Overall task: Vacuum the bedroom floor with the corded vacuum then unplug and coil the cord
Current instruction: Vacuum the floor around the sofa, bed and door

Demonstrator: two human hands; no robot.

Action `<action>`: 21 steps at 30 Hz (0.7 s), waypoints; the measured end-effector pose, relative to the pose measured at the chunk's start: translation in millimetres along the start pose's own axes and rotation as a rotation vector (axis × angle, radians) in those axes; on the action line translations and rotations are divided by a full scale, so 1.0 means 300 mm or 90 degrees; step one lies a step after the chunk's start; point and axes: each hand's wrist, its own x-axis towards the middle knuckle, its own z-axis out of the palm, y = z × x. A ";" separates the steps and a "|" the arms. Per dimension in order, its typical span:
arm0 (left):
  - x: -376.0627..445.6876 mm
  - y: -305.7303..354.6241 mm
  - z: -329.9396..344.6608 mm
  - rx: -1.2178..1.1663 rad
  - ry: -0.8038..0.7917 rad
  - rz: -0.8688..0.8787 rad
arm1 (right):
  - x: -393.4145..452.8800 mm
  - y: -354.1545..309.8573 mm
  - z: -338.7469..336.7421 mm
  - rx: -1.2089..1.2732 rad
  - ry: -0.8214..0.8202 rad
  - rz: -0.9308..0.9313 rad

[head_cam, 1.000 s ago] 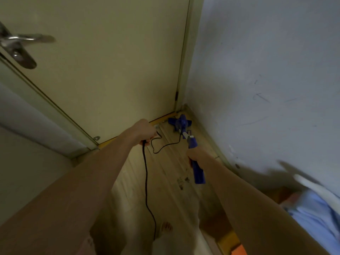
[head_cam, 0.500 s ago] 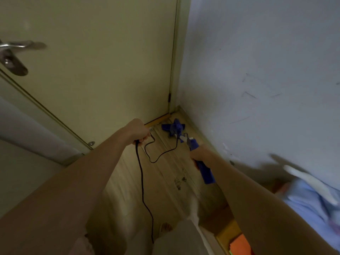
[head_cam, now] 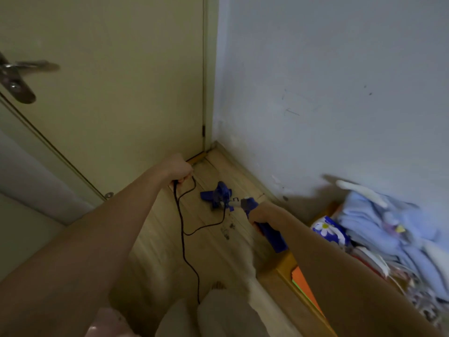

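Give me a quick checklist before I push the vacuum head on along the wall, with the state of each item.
1. Right hand grips the blue vacuum handle: ok.
2. Left hand holds the black cord up off the floor near the door: ok.
3. Cord clear of the vacuum head: not ok, a slack loop lies on the floor right beside it.
4. Head flat on the wooden floor: cannot tell, the picture is blurred.
5. Path along the wall: ok close by; a pile of blue bedding lies on the right.
6. Cord plugged in: cannot tell, no socket in view.
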 end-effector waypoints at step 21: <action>-0.027 -0.062 0.037 0.014 0.041 -0.067 | 0.079 -0.070 0.050 0.158 0.036 0.011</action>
